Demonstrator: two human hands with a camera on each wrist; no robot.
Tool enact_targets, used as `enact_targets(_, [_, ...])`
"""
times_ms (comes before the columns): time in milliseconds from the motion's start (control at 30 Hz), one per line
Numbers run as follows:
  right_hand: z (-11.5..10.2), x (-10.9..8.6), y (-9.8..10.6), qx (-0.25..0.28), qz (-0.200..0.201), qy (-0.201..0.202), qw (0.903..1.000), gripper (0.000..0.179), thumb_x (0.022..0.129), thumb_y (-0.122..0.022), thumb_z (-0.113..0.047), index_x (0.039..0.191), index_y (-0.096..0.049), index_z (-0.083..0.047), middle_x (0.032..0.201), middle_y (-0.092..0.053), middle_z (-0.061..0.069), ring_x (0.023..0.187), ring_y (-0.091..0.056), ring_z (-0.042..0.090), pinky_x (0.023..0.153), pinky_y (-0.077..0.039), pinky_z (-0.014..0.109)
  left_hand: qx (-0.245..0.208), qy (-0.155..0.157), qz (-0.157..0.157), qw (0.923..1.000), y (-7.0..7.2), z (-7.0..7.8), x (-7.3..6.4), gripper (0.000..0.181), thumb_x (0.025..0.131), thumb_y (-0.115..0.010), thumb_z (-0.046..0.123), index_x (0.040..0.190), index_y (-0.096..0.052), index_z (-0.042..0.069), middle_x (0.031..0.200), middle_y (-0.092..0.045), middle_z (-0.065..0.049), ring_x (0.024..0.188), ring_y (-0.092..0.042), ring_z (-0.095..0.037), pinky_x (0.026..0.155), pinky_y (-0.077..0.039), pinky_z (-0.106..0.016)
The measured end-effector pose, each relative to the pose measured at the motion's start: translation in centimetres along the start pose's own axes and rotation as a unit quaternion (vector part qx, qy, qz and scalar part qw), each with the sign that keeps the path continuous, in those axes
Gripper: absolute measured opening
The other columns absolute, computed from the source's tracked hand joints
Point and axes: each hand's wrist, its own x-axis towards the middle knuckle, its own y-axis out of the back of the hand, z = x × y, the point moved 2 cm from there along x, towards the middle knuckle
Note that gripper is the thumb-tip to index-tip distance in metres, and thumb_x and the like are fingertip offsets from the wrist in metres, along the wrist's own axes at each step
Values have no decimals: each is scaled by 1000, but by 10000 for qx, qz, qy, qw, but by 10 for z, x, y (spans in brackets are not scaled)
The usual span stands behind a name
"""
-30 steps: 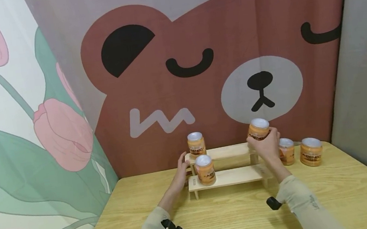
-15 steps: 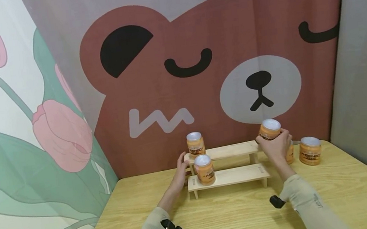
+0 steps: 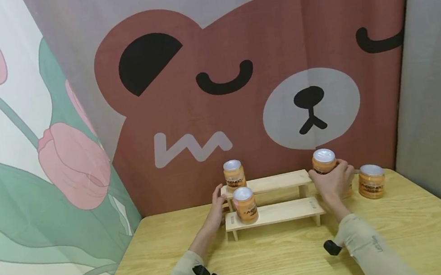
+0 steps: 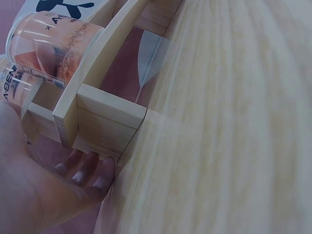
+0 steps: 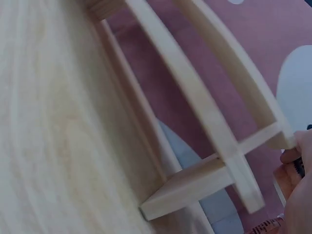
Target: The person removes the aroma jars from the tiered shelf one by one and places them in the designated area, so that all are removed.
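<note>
Behind the worktop (image 3: 275,258) I have a bear curtain (image 3: 273,27) filling most of my head view, with a tulip curtain (image 3: 10,188) to the left and plain grey cloth (image 3: 439,85) to the right. Pale sleeves cover both forearms, and a small black device sits at each wrist.

On the light wood grain I see a two-tier wooden stand, its upper tier (image 3: 278,182) set behind and above its lower tier (image 3: 288,212). One orange can with a silver top, the rear can (image 3: 234,175), stands upright at the left end of the upper tier; the front can (image 3: 245,206) stands upright at the left end of the lower one.

The right hand (image 3: 333,181) has thumb and fingers round the held can (image 3: 323,161), silver top upward, just beyond the upper tier's right end. Most of the partly hidden can (image 3: 348,192) lies behind that hand, and the far can (image 3: 372,182) stands upright to its right, on the worktop.

The left hand (image 3: 214,213) is at the stand's left end, fingers bent beside the wood in the left wrist view; whether it grips or merely rests there, I cannot tell.
</note>
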Motion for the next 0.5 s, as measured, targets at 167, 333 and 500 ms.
enact_targets(167, [0, -3, 1, -124, 43, 1, 9999, 84, 75, -83, -35, 140, -44, -1, 130, -42, 23, 116, -44, 39, 93, -39, 58, -20, 37, -43, 10000, -1, 1, 0, 65, 107, -38, 47, 164, -12, 28, 163, -13, -24, 142, -22, -56, 107, -23, -73])
enact_targets(333, [1, -4, 1, -48, -11, -96, 9999, 85, 76, -82, -38, 142, -44, -2, 132, -43, 21, 119, -45, 39, 96, -38, 59, -80, 15, -10, 10000, -1, 4, 1, 64, 108, -36, 45, 164, -12, 26, 164, -11, -22, 143, -23, -53, 109, -22, -70])
enact_targets(500, [7, -6, -2, 52, -32, -117, 9999, 84, 78, -82, -36, 144, -44, -1, 138, -43, 20, 123, -45, 38, 98, -37, 60, -46, 20, 35, 10000, -2, 5, -1, 62, 109, -35, 41, 164, -12, 25, 165, -9, -22, 143, -22, -53, 110, -21, -70])
